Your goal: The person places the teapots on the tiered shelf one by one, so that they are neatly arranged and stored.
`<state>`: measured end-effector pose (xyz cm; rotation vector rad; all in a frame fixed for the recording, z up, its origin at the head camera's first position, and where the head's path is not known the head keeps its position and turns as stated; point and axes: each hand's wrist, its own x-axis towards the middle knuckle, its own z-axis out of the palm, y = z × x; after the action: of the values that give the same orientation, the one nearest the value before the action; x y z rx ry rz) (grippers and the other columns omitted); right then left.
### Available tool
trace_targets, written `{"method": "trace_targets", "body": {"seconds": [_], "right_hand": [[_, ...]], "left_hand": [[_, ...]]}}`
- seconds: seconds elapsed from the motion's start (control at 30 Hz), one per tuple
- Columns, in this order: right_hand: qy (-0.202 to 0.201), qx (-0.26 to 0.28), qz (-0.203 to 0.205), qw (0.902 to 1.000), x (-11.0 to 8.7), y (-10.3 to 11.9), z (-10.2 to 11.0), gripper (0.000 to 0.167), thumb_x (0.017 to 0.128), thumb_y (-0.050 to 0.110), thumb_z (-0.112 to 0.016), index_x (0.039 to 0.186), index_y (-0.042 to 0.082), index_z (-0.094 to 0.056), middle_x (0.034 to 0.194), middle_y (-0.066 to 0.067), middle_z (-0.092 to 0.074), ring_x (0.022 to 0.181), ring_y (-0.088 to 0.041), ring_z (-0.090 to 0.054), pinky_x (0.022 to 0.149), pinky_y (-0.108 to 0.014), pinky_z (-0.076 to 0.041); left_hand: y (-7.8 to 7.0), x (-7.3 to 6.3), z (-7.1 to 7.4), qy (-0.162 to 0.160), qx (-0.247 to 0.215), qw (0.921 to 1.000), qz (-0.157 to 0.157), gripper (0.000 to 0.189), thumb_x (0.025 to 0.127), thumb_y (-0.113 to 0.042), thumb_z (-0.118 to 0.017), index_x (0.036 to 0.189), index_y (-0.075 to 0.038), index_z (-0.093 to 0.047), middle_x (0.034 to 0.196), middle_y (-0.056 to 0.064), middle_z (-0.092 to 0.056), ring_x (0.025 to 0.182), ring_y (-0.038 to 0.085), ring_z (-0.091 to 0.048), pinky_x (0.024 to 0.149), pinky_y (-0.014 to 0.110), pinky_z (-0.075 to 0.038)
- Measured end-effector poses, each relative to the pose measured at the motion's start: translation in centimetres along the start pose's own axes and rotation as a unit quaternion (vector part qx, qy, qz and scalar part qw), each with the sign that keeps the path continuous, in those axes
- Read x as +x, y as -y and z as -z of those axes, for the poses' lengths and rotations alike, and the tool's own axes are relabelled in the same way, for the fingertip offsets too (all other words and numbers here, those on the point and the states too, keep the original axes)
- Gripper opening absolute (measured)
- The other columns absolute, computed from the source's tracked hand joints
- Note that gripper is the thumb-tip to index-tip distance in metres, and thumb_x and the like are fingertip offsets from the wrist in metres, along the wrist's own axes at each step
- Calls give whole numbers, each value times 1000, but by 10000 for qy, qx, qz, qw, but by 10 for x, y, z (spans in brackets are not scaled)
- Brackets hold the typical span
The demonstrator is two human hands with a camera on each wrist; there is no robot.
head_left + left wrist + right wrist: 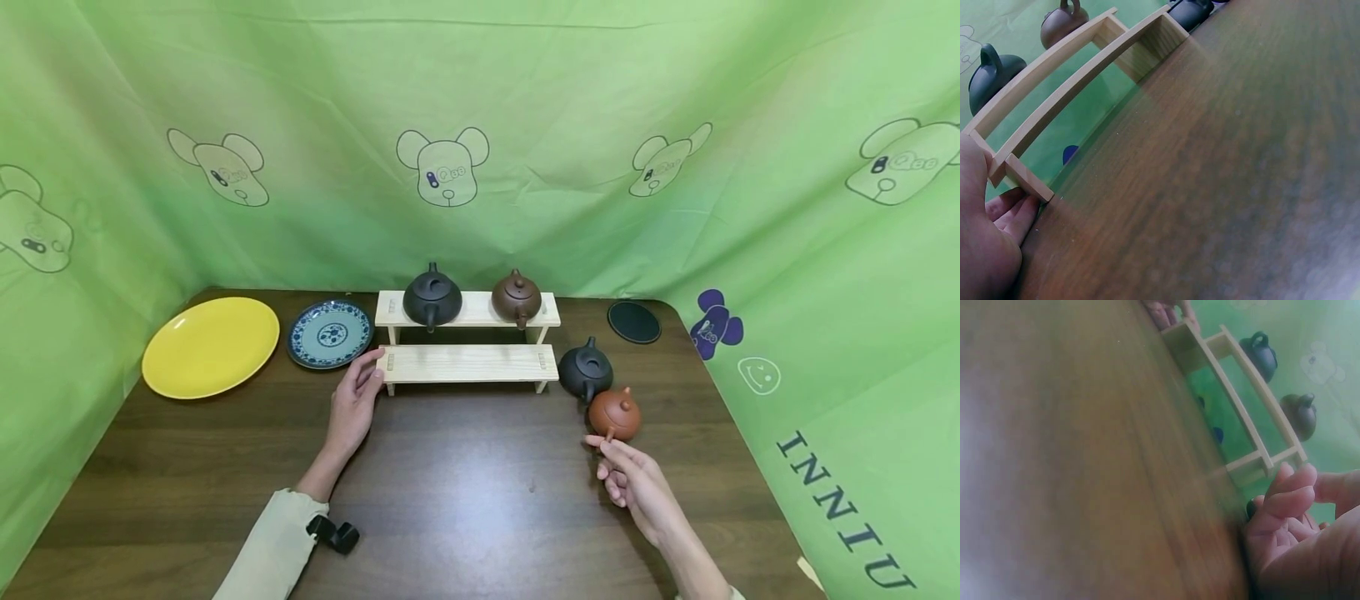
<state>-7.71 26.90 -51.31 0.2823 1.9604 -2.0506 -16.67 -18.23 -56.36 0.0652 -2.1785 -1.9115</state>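
Note:
A pale two-tier wooden stand (467, 363) is on the table, its lower tier toward me. My left hand (356, 408) holds the left end of that lower tier, thumb at the board and fingers behind the leg (1029, 179). At the right, my right hand (637, 483) pinches the handle of a small reddish-brown teapot (615, 414). In the right wrist view the fingers (1285, 506) mostly hide this teapot. Just behind it, overlapping it in the head view, is a black teapot (585, 371) beside the stand's right end.
On the upper tier stand another black teapot (432, 298) and a dark brown teapot (516, 298). A yellow plate (211, 347) and a blue-patterned plate (331, 334) lie left of the stand. A dark round mat (634, 322) is at the back right. Green curtain (570, 92) surrounds the table.

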Motion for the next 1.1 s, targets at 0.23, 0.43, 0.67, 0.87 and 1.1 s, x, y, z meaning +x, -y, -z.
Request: {"method": "trace_targets", "body": {"seconds": [0.23,0.43,0.67,0.87,1.1], "right_hand": [[28,100,68,9999,7,1,-4,32,119,26,-53,127,8,-78,72,5,-51,53,-5,-37,50,-24,-21],[-25,177,300,9994,9,2,-6,39,121,31,-49,120,8,-81,63,7,-37,48,-4,-27,49,-33,-8],[-376,97,229,9990,10,3,-9,40,121,29,-50,115,6,-82,60,6,-35,46,-5,-24,48,-34,-8],[-440,193,285,9984,11,1,-10,37,120,26,-52,110,9,-83,61,7,-36,47,-4,-23,48,-33,-8],[-355,500,582,9964,10,-3,-8,38,121,21,-50,107,12,-84,63,8,-36,49,-4,-22,51,-36,-5]], "left_hand": [[-14,-3,-2,105,176,9998,16,38,117,-22,-59,153,-12,-63,157,17,-62,138,26,-64,107,20,-55],[24,11,4,193,42,9998,-32,39,116,-31,-62,154,-23,-64,158,10,-62,138,20,-66,106,20,-56],[29,11,5,248,-266,9992,-160,38,115,-31,-65,152,-22,-66,156,12,-64,139,25,-66,107,23,-57],[37,14,5,247,-152,9995,-138,45,113,-45,-65,153,-25,-65,156,13,-64,139,27,-66,104,18,-56],[39,14,6,220,-130,9996,-98,43,113,-44,-66,152,-26,-66,157,10,-64,140,25,-65,104,17,-56]]}}
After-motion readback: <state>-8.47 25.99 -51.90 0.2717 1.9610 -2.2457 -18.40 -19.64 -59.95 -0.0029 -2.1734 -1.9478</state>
